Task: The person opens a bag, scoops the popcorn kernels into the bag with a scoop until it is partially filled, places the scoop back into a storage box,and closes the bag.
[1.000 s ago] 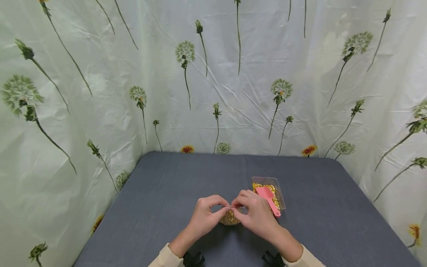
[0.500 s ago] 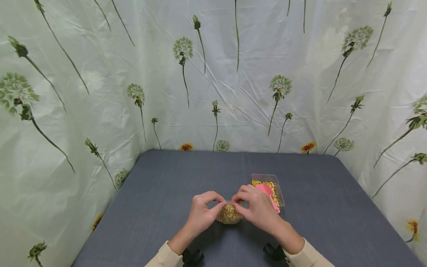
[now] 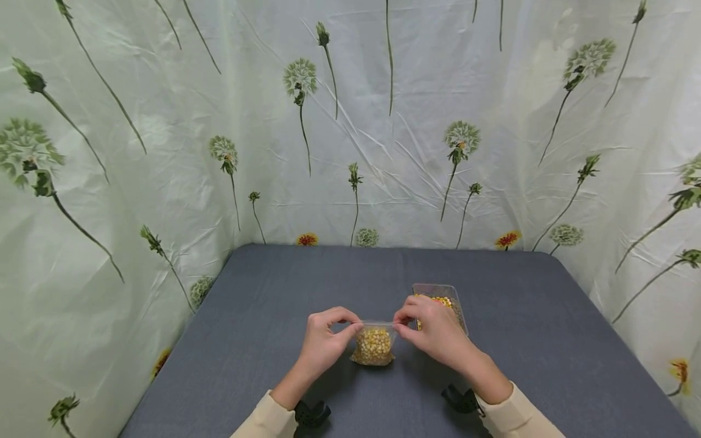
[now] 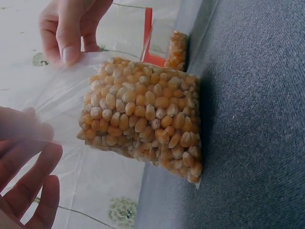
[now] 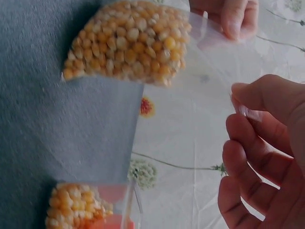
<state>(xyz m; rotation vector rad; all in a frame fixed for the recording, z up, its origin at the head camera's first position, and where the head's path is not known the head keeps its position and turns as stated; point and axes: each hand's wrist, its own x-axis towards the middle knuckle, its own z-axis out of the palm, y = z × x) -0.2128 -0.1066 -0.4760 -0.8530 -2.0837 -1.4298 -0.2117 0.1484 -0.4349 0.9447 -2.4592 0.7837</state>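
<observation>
A clear plastic bag [image 3: 375, 344] of yellow and pale corn kernels stands upright on the table in the head view, its top stretched between both hands. My left hand [image 3: 324, 337] pinches the bag's upper left corner between thumb and fingers. At the opposite corner, my right hand [image 3: 432, 328] pinches the film the same way. Seen from the left wrist, the kernels fill the lower part of the bag [image 4: 140, 114], with bare film above. In the right wrist view a fold of film shows between the thumb and forefinger of the right hand [image 5: 262, 129].
Behind the right hand sits a clear plastic tub [image 3: 459, 310] with more kernels. A pink scoop [image 4: 155, 59] lies in it, mostly hidden by the hand in the head view. The grey table [image 3: 306, 280] backs onto a flower-printed curtain [image 3: 257, 109].
Both hands have moved apart along the bag's top edge, from nearly meeting to its two corners. More of the bag now shows, and the right hand covers the scoop.
</observation>
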